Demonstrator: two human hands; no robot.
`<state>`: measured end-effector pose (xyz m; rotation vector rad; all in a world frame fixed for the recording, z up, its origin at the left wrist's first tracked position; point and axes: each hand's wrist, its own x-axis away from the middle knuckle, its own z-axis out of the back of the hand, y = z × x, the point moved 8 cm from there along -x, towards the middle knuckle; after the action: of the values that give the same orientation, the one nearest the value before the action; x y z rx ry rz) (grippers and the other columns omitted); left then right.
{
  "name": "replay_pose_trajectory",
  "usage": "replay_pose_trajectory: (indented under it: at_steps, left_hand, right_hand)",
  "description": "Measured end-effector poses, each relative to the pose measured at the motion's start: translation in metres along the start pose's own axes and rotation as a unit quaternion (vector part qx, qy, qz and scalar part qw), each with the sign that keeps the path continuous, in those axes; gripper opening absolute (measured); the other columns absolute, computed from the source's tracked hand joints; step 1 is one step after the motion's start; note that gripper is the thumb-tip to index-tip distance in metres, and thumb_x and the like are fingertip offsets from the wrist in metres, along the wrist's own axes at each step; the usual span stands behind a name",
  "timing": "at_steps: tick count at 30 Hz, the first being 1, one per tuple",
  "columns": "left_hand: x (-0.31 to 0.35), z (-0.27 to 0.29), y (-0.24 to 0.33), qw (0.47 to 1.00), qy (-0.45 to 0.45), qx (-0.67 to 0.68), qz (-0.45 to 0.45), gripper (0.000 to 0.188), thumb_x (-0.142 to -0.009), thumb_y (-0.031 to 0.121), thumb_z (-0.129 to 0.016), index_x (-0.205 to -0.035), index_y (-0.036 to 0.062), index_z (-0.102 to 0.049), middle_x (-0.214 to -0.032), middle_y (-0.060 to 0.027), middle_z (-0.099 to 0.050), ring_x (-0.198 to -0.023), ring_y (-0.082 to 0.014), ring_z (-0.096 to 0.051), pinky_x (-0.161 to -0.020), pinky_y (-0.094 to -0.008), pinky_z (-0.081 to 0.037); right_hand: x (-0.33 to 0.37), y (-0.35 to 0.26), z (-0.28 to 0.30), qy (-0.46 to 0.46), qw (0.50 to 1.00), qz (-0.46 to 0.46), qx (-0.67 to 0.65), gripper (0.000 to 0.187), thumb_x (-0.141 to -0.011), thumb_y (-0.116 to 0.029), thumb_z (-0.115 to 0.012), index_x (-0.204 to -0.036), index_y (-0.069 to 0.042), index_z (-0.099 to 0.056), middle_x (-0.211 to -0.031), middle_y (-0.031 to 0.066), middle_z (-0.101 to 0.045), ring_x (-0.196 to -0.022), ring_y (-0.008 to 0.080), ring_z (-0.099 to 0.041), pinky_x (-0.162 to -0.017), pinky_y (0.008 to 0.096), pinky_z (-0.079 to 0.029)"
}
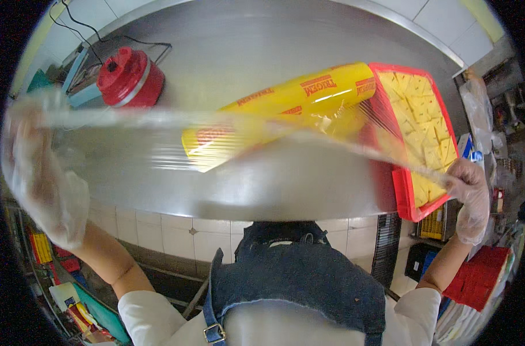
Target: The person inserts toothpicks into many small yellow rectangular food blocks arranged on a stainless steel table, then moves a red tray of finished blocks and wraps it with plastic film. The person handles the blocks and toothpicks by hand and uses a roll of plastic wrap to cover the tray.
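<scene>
Both hands wear thin clear disposable gloves. The left hand (40, 173) is raised at the far left of the view, fingers curled and closed around one end of a stretched sheet of clear cling film (176, 135) — the exact fingertip pinch is blurred by the glove and film, so I cannot tell which fingers press it. The right hand (470, 199) is at the far right, fingers bunched together and gripping the other end of the film, where it narrows into a twisted strand running up and left from the fingertips.

The film spans between the two sets of fingers, held taut over a steel counter (262, 52). Under the film, between the hands and beyond the fingers, lies a long yellow roll box (285, 109) with red markings, angled, its far end against a red tray (403, 196). The tray sits just left of and above the right fingers — it holds yellow cut pieces (424, 115) in rows, and film seems to cover part of it; the near corner hangs over the counter edge beside the right fingertips.

Beyond the left fingers, well apart, stands a red round appliance (129, 78) with a metal band, with a black cable (81, 26) trailing behind it. Below the counter, a white tiled front (176, 233). The person wears a denim apron (297, 277) over white sleeves.
</scene>
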<state>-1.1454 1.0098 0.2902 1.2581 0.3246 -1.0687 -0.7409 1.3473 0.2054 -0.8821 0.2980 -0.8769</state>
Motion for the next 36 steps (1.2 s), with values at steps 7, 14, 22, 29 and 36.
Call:
replay_pose_trajectory:
  at_steps: [7,14,22,29,36]
  left_hand:
    - [0.176,-0.05,-0.012,0.789,-0.552,0.043,0.266,0.046,-0.087,0.04,-0.045,-0.098,-0.0013,-0.061,-0.091,-0.0199,-0.059,-0.087,-0.0339,-0.059,-0.075,-0.0388,-0.05]
    - [0.365,-0.131,-0.034,0.861,-0.505,0.039,0.052,0.029,-0.088,0.024,-0.045,-0.108,0.0092,-0.06,-0.108,-0.0138,-0.06,-0.095,-0.0299,-0.06,-0.08,-0.0402,-0.048]
    - [0.445,-0.172,-0.217,0.804,-0.03,0.194,0.562,0.036,-0.089,0.025,-0.05,-0.12,0.0058,-0.047,-0.119,-0.0063,-0.049,-0.11,-0.0204,-0.044,-0.093,-0.032,-0.035]
    - [0.344,-0.043,-0.116,0.844,0.151,0.068,0.511,0.051,-0.092,0.04,-0.04,-0.127,0.0021,-0.041,-0.121,-0.0106,-0.051,-0.116,-0.0214,-0.044,-0.102,-0.0368,-0.027]
    - [0.247,-0.17,-0.101,0.702,0.053,0.41,0.58,0.043,-0.091,0.039,-0.046,-0.112,0.0019,-0.053,-0.103,-0.0079,-0.06,-0.094,-0.0163,-0.058,-0.083,-0.0292,-0.045]
  right_hand:
    - [0.051,0.083,-0.079,-0.359,0.926,-0.103,0.053,0.027,-0.076,-0.029,-0.068,-0.081,-0.003,-0.062,-0.073,0.0033,-0.06,-0.07,0.0116,-0.055,-0.063,0.0262,-0.043]
    - [0.081,0.22,-0.181,-0.429,0.864,-0.098,0.246,0.034,-0.082,-0.037,-0.054,-0.1,-0.009,-0.06,-0.085,0.0143,-0.063,-0.083,0.0287,-0.06,-0.075,0.0397,-0.045]
    - [0.062,0.236,-0.192,-0.228,0.928,0.044,0.29,0.039,-0.083,-0.034,-0.054,-0.116,-0.012,-0.054,-0.101,0.0169,-0.062,-0.092,0.0334,-0.06,-0.083,0.0422,-0.046]
    - [-0.016,0.141,-0.069,0.102,0.99,-0.082,-0.05,0.033,-0.085,-0.028,-0.056,-0.106,-0.002,-0.059,-0.094,0.0087,-0.063,-0.093,0.0174,-0.057,-0.081,0.0291,-0.043]
    - [-0.159,0.124,-0.07,0.123,0.954,-0.076,0.263,0.042,-0.079,-0.039,-0.06,-0.081,0.003,-0.063,-0.062,0.0095,-0.057,-0.065,0.0245,-0.057,-0.059,0.0339,-0.044]
